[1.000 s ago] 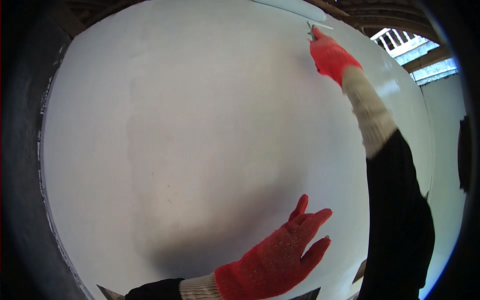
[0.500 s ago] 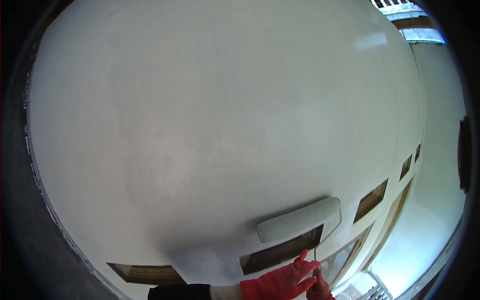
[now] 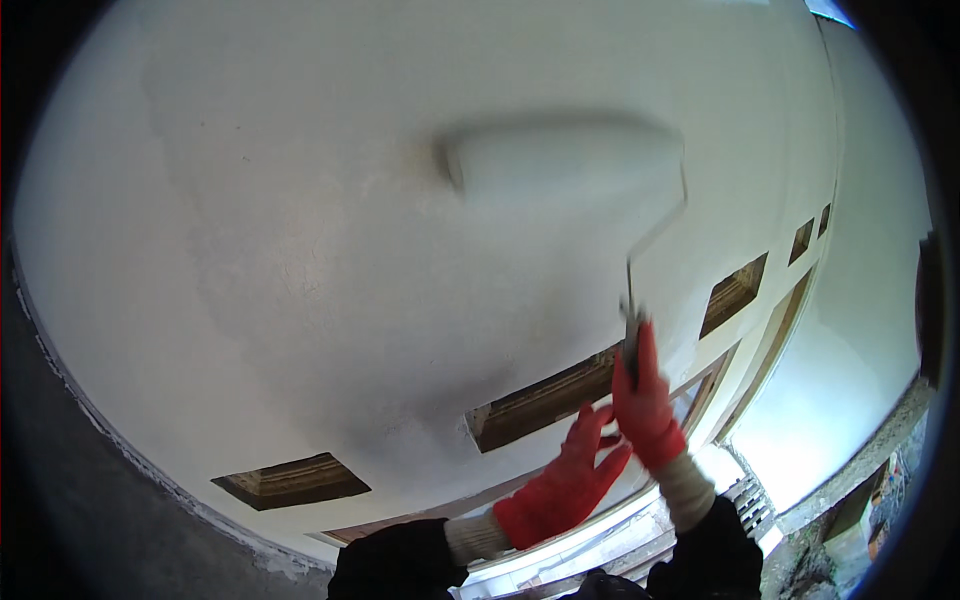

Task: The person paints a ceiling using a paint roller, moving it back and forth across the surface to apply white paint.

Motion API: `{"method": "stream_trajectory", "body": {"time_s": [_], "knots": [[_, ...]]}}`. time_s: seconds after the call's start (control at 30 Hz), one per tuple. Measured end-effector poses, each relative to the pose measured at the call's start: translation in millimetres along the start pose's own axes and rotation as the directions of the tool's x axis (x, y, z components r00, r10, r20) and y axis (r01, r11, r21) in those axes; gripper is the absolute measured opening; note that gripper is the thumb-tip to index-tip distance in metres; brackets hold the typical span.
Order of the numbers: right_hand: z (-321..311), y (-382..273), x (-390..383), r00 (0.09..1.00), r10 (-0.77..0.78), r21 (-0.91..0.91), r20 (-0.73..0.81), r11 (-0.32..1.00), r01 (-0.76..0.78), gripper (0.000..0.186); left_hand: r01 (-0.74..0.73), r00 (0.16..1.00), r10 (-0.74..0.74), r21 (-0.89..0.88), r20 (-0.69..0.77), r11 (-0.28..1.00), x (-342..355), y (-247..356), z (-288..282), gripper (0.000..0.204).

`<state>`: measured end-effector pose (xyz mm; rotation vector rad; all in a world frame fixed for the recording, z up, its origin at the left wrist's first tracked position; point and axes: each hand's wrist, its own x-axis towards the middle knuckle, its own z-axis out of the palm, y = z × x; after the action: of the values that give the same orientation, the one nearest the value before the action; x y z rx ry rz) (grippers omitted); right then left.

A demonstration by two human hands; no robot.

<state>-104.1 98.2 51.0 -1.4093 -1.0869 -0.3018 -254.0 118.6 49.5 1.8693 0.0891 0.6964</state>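
The right hand (image 3: 647,410) squeezes the handle (image 3: 631,352) of a long, round roller (image 3: 570,165) on bent wire (image 3: 656,237). The red-gloved left hand (image 3: 565,490) has its fingers apart. The roller is higher up the smooth wall (image 3: 340,270) than before.

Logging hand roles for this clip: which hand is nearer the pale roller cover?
Right. The right hand grips the handle, below the roller cover in the picture; the left hand is lower, farther left and farther from it.
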Motion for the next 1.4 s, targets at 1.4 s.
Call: {"method": "stream_trajectory", "body": {"time_s": [1.4], "knots": [[-47.3, -441.1, 502.5, 0.948, -0.313, 0.254, -0.058, 0.913, 0.318, 0.044, 0.014, 0.071, 0.959, 0.961, -0.275, 0.275, -28.4, 240.8, -336.4, 0.043]]}}
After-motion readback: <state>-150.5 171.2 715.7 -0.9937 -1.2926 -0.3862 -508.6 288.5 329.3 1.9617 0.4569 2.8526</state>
